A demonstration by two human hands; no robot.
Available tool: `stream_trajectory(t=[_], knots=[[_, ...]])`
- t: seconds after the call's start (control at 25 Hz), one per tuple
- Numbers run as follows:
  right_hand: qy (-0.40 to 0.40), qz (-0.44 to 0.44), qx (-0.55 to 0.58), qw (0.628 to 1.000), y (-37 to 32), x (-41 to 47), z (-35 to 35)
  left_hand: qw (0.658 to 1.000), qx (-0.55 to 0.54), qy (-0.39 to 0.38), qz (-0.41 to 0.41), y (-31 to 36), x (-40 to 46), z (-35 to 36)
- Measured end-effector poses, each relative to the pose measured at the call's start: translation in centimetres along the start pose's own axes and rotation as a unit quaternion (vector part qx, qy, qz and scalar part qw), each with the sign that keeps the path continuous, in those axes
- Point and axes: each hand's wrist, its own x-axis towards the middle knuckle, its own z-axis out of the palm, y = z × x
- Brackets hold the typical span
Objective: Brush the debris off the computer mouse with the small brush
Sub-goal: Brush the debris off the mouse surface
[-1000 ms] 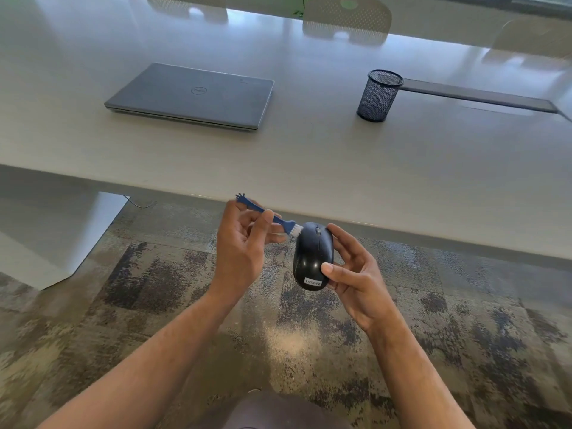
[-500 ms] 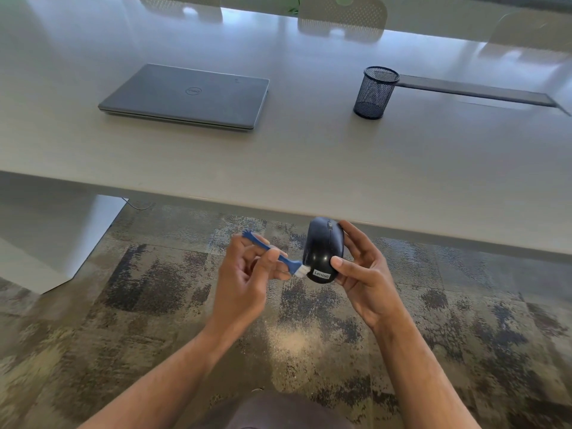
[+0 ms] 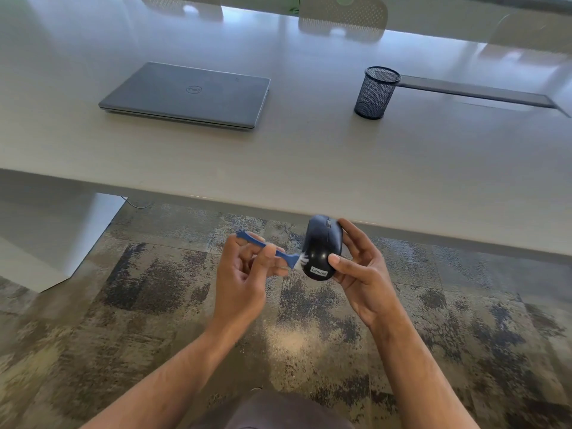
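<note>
A black computer mouse [image 3: 322,246] with a Lenovo label is held upright in my right hand [image 3: 362,274], thumb on its lower right side and fingers behind it, just in front of the table's near edge. My left hand [image 3: 244,274] pinches a small blue brush [image 3: 272,247] by its thin handle. The brush's white bristles touch the lower left side of the mouse. Both hands hover above the carpet, below table level.
A long pale table [image 3: 309,162] spans the view ahead. On it lie a closed grey laptop [image 3: 188,94] at the left and a black mesh pen cup [image 3: 376,92] at the right, beside a dark slot [image 3: 473,92]. Chairs stand beyond the table.
The brush swept from the top of the mouse down its left side to the lower part. The mouse rose a little toward the table edge and tilted more upright.
</note>
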Motion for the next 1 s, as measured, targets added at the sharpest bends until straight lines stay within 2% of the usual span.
stream_trajectory(t=[0.08, 0.28, 0.52, 0.64, 0.8, 1.0], knots=[[0.007, 0.002, -0.001, 1.0, -0.1, -0.1, -0.3, 1.0, 0.009, -0.011, 0.013, 0.3, -0.3, -0.2], [-0.011, 0.008, -0.018, 1.0, 0.2, -0.1, 0.3, 0.999, 0.007, 0.031, 0.039, 0.8, 2.0, -0.3], [0.008, -0.001, -0.013, 1.0, -0.2, -0.1, 0.2, 0.994, 0.071, -0.042, 0.065, -0.5, 0.4, -0.5], [0.003, -0.003, -0.01, 1.0, -0.5, -0.3, -0.1, 0.995, 0.091, -0.026, 0.039, -0.9, -0.2, -1.0], [-0.018, 0.012, -0.013, 1.0, -0.2, -0.4, 0.0, 1.0, -0.014, 0.018, 0.022, 0.3, 1.2, -0.7], [-0.055, 0.027, -0.012, 0.998, -0.2, -0.9, 0.2, 0.996, -0.072, -0.06, 0.005, 0.3, 1.6, -0.5]])
